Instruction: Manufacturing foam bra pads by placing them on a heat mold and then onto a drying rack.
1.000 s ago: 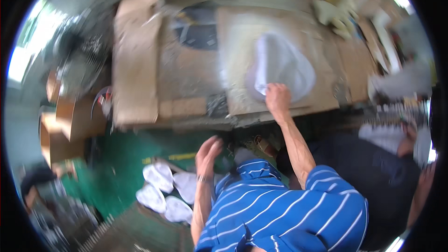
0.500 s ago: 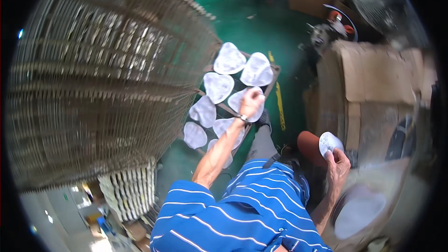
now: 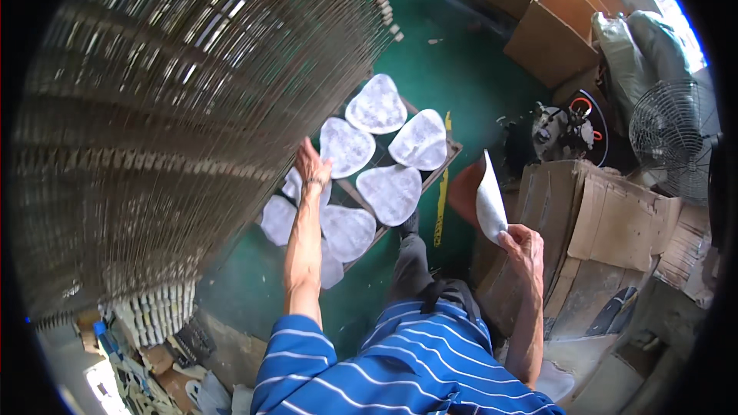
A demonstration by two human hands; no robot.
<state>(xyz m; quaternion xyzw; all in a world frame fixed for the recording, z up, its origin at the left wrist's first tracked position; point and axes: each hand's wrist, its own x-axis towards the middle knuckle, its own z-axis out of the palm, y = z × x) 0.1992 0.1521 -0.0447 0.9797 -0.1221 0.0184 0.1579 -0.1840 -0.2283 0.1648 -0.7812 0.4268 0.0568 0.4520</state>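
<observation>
Since half a second ago: right hand (image 3: 525, 244) has risen, and its white piece now stands up on edge; left hand (image 3: 310, 167) lies further out over the tray.
Wire rack: huge curved stack of wire frames (image 3: 177, 107), filling the left side, just beside the tray.
Cardboard boxes: worn stack (image 3: 607, 215) at the right, a fan (image 3: 670, 138) behind it.
Tray: dark flat frame (image 3: 452, 147) on the green floor (image 3: 461, 69), carrying white heart-shaped moulded pieces (image 3: 392, 192) laid side by side, some overlapping.
Held piece: one white piece (image 3: 490, 204) of the same shape, up at the right, well apart from the tray.
Right grip: fingers closed on that piece's lower edge.
Left grip: hand open and flat, fingers spread, resting on the pieces at the tray's near-left; it holds nothing.
Step in hand: looks like laying pieces out on the tray, one more ready.
Next move calls for: my guess, carrying the held piece across to a bare spot, flat and not overlapping.
</observation>
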